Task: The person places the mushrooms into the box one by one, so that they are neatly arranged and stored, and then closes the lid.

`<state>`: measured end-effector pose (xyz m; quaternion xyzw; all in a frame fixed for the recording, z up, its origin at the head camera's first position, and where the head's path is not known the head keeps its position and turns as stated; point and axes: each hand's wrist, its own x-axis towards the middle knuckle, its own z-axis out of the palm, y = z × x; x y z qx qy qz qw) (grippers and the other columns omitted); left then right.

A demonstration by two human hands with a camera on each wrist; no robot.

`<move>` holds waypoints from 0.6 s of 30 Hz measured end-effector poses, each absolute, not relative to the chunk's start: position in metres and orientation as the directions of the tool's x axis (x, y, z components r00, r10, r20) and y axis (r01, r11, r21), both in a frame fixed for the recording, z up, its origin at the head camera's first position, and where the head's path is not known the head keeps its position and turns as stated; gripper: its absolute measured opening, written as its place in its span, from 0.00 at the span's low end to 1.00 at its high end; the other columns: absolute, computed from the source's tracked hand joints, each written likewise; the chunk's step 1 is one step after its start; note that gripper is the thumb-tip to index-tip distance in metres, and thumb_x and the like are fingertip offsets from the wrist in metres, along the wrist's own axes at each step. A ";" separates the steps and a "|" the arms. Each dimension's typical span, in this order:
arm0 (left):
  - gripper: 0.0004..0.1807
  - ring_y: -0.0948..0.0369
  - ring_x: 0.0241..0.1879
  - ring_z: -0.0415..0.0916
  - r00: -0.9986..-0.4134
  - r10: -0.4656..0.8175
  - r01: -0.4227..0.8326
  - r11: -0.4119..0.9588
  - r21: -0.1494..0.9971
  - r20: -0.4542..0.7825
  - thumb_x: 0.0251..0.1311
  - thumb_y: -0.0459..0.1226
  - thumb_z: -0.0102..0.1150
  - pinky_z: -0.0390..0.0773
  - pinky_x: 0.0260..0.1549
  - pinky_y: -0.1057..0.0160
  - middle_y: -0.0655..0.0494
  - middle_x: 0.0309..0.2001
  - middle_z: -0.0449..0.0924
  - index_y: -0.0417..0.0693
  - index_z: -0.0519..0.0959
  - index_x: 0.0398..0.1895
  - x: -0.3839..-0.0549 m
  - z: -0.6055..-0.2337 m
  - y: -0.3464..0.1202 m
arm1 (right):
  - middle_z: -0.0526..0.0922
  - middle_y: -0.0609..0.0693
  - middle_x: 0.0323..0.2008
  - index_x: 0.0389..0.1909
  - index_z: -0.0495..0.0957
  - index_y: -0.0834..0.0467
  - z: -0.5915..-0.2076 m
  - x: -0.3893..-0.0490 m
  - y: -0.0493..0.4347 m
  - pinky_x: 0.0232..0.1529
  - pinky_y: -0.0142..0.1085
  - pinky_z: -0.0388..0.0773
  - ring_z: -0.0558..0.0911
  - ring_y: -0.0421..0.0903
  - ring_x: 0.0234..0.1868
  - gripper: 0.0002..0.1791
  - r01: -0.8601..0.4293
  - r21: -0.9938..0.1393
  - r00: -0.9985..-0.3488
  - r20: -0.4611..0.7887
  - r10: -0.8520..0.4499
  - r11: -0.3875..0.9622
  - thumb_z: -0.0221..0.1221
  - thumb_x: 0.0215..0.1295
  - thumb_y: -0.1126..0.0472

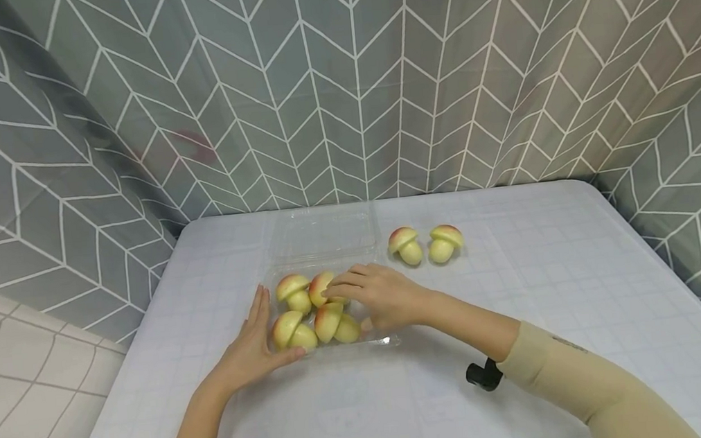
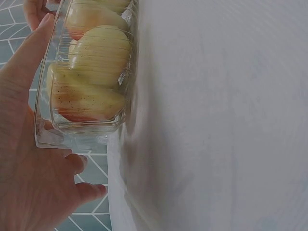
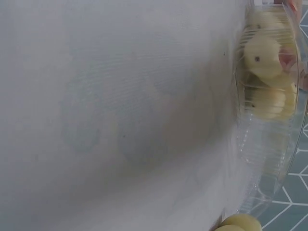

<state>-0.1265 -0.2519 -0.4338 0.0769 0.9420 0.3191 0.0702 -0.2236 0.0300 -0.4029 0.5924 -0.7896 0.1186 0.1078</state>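
Note:
A clear plastic clamshell box [image 1: 378, 337] stands with its lid [image 1: 325, 231] folded back. Inside are several yellow artificial mushrooms with reddish caps, such as the front-left mushroom [image 1: 285, 327] and the front-right mushroom [image 1: 328, 322]. My left hand [image 1: 249, 346] lies along the box's left side with straight fingers, its thumb at the front-left corner. The left wrist view shows that thumb [image 2: 33, 48] along the rim. From the right, my right hand [image 1: 388, 295] reaches over the box, loosely extended fingers on the back-right mushroom [image 1: 317, 288]; its stem is partly hidden.
Two more mushrooms, a left one [image 1: 405, 245] and a right one [image 1: 444, 243], stand on the table right of the lid. A white cloth [image 1: 555, 264] covers the table. Behind it hangs a grey patterned curtain [image 1: 340, 95].

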 end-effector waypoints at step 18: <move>0.70 0.38 0.72 0.34 -0.978 0.189 0.098 0.783 0.614 -0.085 0.47 0.63 0.67 0.53 0.61 0.32 0.46 0.76 0.23 0.39 0.29 0.75 -0.128 -0.433 -0.251 | 0.73 0.48 0.60 0.64 0.69 0.53 -0.393 -0.229 0.071 0.62 0.44 0.66 0.71 0.48 0.60 0.48 -0.905 -0.131 -0.419 0.451 -0.788 0.405 0.75 0.38 0.42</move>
